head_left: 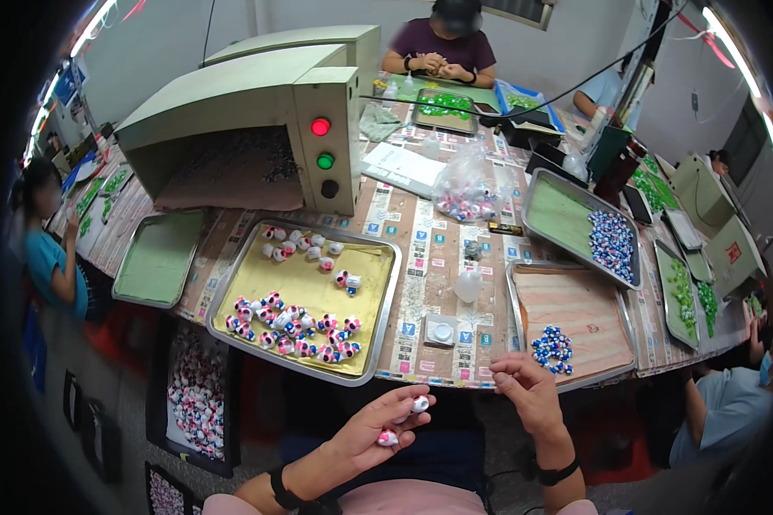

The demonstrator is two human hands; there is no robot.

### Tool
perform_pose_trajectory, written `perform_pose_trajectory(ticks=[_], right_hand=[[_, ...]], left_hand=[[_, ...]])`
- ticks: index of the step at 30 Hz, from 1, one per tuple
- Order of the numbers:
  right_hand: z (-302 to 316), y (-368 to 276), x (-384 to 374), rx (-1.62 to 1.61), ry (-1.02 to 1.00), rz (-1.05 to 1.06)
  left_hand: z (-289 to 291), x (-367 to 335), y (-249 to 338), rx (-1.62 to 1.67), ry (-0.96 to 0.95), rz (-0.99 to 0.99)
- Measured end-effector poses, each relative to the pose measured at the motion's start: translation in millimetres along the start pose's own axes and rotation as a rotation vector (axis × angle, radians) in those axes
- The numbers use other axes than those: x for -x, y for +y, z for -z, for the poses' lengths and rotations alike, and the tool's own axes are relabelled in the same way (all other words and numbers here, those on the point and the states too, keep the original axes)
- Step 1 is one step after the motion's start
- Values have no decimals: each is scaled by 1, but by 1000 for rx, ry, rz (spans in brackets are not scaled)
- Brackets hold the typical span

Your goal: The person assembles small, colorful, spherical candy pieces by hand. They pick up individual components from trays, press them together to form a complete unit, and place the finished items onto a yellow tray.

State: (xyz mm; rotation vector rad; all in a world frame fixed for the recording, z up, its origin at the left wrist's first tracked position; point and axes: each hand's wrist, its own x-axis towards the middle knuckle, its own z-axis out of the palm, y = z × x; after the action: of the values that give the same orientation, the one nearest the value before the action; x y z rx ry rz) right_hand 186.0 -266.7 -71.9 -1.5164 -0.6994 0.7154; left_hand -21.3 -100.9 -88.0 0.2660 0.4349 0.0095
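My left hand (361, 435), palm up in front of the table edge, is closed round small white-and-pink figurine heads. One figurine head (419, 405) sits between thumb and fingertips, and another figurine head (388, 438) lies lower against the fingers. To the right, my right hand (530, 396) is raised with thumb and fingertips pinched together; what they hold, if anything, is too small to make out. It is nearest to a pile of small blue-and-white pieces (552, 350) on a tray with orange-pink lining (575, 300). Several figurine heads (294, 326) lie on a yellow-lined tray (258, 279) at the left.
A cream machine (331, 86) with red and green lights stands behind the yellow tray. A small white dish (440, 331), a white bottle (468, 287) and a plastic bag (468, 189) are mid-table. Another tray (558, 210) overlaps the orange-lined one. Co-workers sit across and at both sides.
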Motion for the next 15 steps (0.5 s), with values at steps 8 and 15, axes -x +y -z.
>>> perform_pose_trajectory(ticks=[8,15], right_hand=[[-20,3,-7,-240,13,-159],[-24,5,-19,-329,44,-216]], left_hand=[[8,7,-2,-4,-27,-33],[5,12,-2,1,40,7]])
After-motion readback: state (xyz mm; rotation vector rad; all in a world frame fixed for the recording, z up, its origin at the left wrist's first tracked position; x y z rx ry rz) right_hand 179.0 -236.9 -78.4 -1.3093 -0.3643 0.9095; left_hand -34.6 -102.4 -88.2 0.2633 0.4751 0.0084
